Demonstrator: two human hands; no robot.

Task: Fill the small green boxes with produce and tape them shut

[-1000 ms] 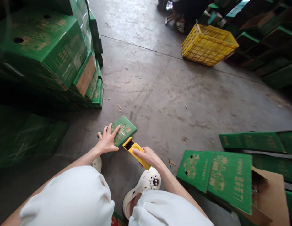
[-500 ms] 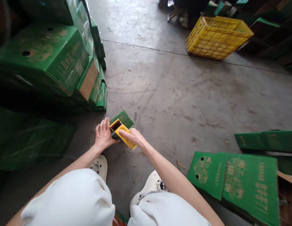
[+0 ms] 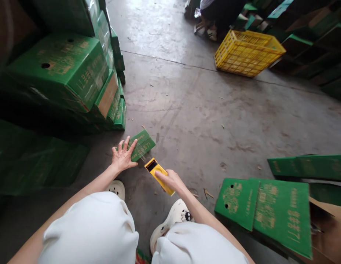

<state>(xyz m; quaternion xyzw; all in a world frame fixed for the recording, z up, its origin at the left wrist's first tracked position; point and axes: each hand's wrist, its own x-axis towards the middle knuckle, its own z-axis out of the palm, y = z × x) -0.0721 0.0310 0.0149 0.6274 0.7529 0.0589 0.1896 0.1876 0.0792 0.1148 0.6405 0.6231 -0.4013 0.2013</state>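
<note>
Carton point(image 3: 143, 144), green with gold lettering (yellow tool point(image 3: 160, 169) just beside).

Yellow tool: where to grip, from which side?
Best guess: grip the yellow tool mid-body, from the right, thumb on top, like the right hand. The body is long and narrow; this leaves the dark window at its far end uncovered.

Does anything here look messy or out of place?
Only litter: brown scraps lie loose on the gray floor near the right clog, looking untidy. No plain spill or damage shows around the small green carton under the left hand.
</note>
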